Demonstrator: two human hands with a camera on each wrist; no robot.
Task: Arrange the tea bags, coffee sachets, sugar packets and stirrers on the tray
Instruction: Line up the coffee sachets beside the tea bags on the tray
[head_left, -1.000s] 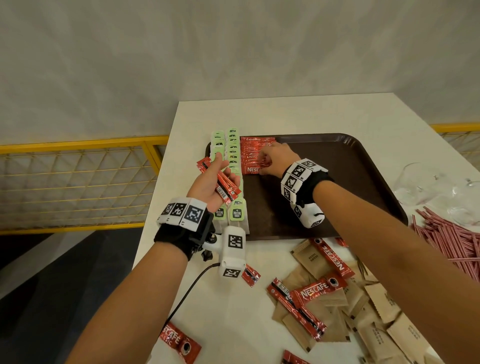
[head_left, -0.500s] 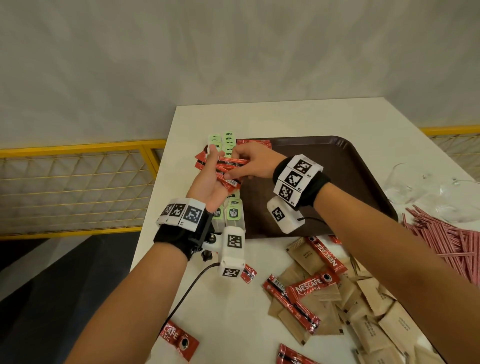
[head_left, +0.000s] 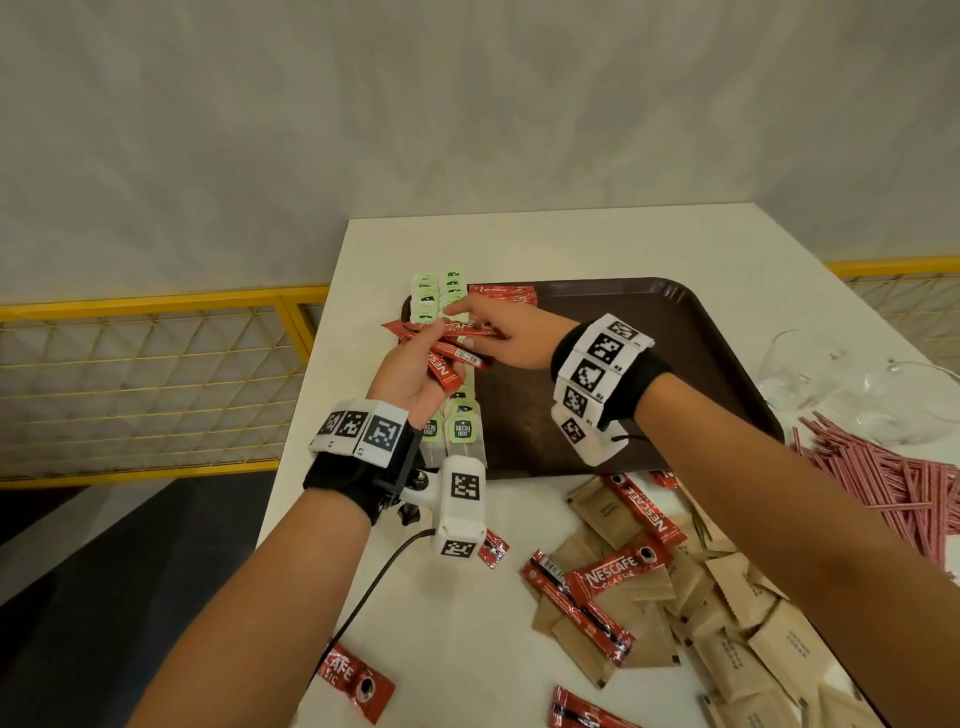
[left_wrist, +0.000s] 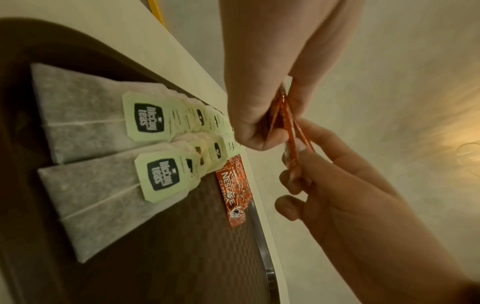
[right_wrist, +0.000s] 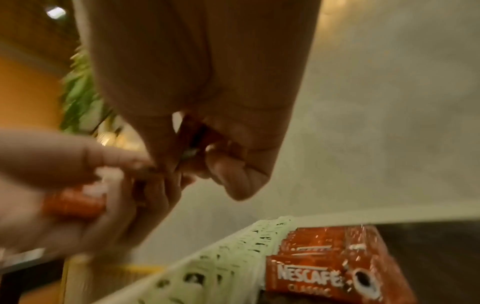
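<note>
Nearest, loose sugar packets (head_left: 727, 613) and stirrers (head_left: 893, 478) lie untouched on the table (head_left: 519, 244). Above the tray (head_left: 649, 374), the left hand (head_left: 415, 371) grips spare coffee sachets (head_left: 447, 358); the right hand (head_left: 498, 332), a second ago at the sachet row (head_left: 501, 293), has returned to pinch another. Placing continues beside the tea bags (head_left: 441, 296).

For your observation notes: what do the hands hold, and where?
Left hand grips red coffee sachets at their lower ends; right hand pinches one's upper end.
</note>
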